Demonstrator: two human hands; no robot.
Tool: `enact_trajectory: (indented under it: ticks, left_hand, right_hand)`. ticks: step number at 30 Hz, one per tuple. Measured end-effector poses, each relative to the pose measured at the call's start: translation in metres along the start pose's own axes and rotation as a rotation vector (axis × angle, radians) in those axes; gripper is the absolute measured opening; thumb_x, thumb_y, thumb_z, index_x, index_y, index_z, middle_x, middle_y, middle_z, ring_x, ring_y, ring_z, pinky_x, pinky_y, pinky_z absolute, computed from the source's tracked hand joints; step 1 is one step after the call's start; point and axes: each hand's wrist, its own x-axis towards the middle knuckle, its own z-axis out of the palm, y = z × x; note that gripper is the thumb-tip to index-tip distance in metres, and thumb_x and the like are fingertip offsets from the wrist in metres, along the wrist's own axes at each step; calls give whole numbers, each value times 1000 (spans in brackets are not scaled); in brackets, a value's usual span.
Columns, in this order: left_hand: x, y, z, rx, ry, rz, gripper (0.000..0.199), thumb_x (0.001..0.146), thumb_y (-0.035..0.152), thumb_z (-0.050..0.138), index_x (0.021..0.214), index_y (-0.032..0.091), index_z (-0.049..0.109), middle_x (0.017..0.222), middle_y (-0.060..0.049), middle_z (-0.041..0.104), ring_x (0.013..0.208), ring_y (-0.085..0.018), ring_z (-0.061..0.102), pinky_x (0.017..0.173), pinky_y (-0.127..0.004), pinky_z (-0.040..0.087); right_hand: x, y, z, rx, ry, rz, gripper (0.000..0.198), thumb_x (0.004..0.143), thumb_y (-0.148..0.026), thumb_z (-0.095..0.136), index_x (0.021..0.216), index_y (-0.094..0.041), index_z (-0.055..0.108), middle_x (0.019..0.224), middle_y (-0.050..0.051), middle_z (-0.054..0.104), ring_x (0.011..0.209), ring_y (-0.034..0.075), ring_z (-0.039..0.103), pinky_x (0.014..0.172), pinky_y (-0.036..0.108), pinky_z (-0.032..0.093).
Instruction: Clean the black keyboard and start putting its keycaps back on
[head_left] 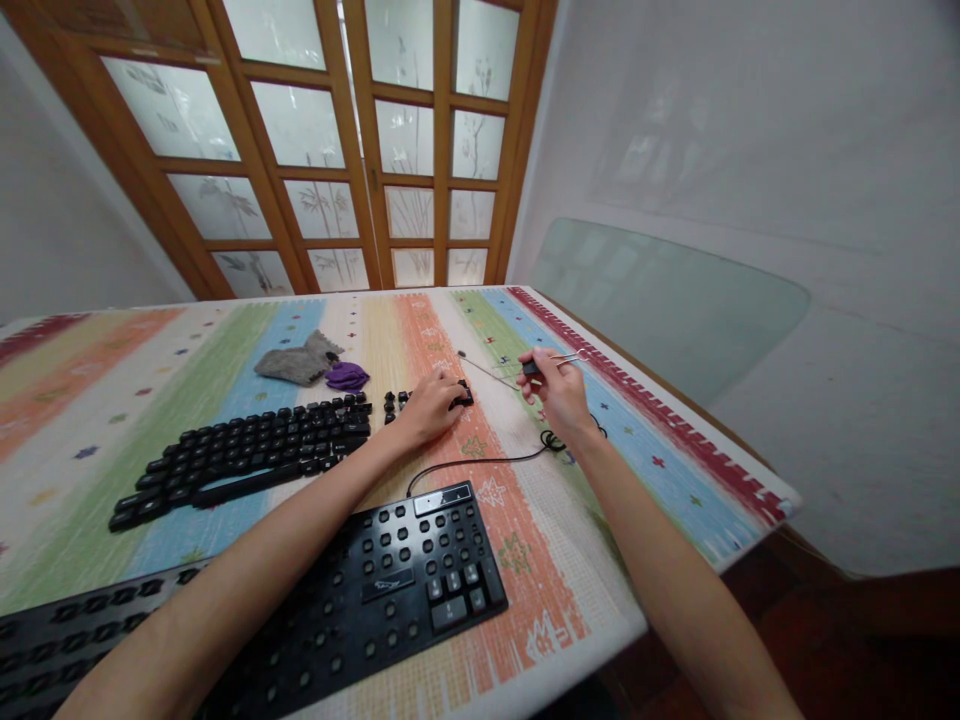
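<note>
Your right hand (553, 385), right of centre, has its thumb and fingers closed around a wire tool (570, 357); the loops point rightward, away from your fingertips, perhaps to keep them clear while you handle caps. A black block (531, 368) sits at those fingertips, but whether it's the tool's handle or a loose cap, you can't tell from here. Your left hand (433, 405), at mid-frame, curls down over some caps (463, 394); whether it pinches one or merely rests there is hidden.

Left of it lie the loose keys (262, 445), in rows that seem to copy the layout, likely so each spot stays known. Nearest you, the keyboard (390, 590) fills the bottom left, mostly bare, with a few keys at its lower right corner; your left forearm crosses it and hides part.

The cable (480, 461) runs toward your right wrist and might snag. A thin rod (487, 370) lies between your hands. The grey cloth (296, 362) and purple pouch (347, 377), farther up, block nothing.
</note>
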Motion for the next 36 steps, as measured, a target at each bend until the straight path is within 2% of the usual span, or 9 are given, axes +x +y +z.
enact_trajectory:
  ticks: [8,14,17,20,22,25,28,33,36]
  left_hand:
    - [-1,2,-6,43,27,-4,7,81,16,64,87,18,69,95,-9,64,95,-26,53,88,-42,46]
    - [-24,9,-36,47,76,-45,8,87,20,60,89,18,68,92,-8,64,93,-25,53,86,-41,46]
    - [-51,20,-58,27,54,-37,11,90,20,56,90,19,67,92,-6,66,92,-23,55,87,-40,47]
    - [-85,43,-76,-99,-13,-25,13,92,23,56,96,20,68,100,-8,67,100,-24,57,91,-42,48]
    - [-109,64,-86,-192,-77,-58,16,95,26,54,99,24,69,103,-7,67,102,-23,58,91,-41,49]
    - [-140,94,-93,-277,-148,-96,17,95,29,56,108,28,68,109,-7,67,105,-23,59,92,-39,51]
    - [-162,112,-91,-288,-180,-93,23,93,31,61,115,31,66,115,-6,67,111,-24,58,95,-40,52]
    - [-175,114,-82,-250,-158,-47,30,87,35,70,116,28,66,118,-8,67,115,-26,56,99,-45,51]
    - [-174,114,-80,-252,-159,-26,32,84,34,73,113,23,67,116,-8,67,114,-26,56,98,-46,51]
  right_hand:
    - [-1,1,-1,15,-5,15,51,74,-68,69,79,-19,60,58,0,60,45,10,51,40,21,38]
    - [-9,-11,0,3,-96,39,50,74,-66,71,82,-18,62,61,0,61,48,11,53,40,22,41]
    - [-31,-21,3,-20,-227,77,45,73,-59,76,82,-16,66,63,2,64,49,12,55,41,23,43]
    - [-65,-28,6,-95,-524,144,36,86,-51,68,87,-16,68,63,2,65,50,11,57,48,23,47]
    - [-89,-31,7,-100,-635,199,30,88,-47,66,90,-17,68,69,3,68,54,11,59,52,23,49]
    - [-118,-35,11,-158,-717,244,24,88,-42,68,91,-19,69,74,3,68,64,14,63,57,25,50]
    - [-131,-38,16,-280,-771,225,21,87,-39,68,89,-19,71,73,2,67,61,13,61,55,23,47]
    - [-136,-37,30,-362,-839,162,21,89,-38,65,89,-18,72,68,0,64,54,11,56,50,22,42]
    - [-141,-38,39,-427,-880,67,25,92,-39,63,91,-16,71,66,0,65,54,11,57,54,23,43]
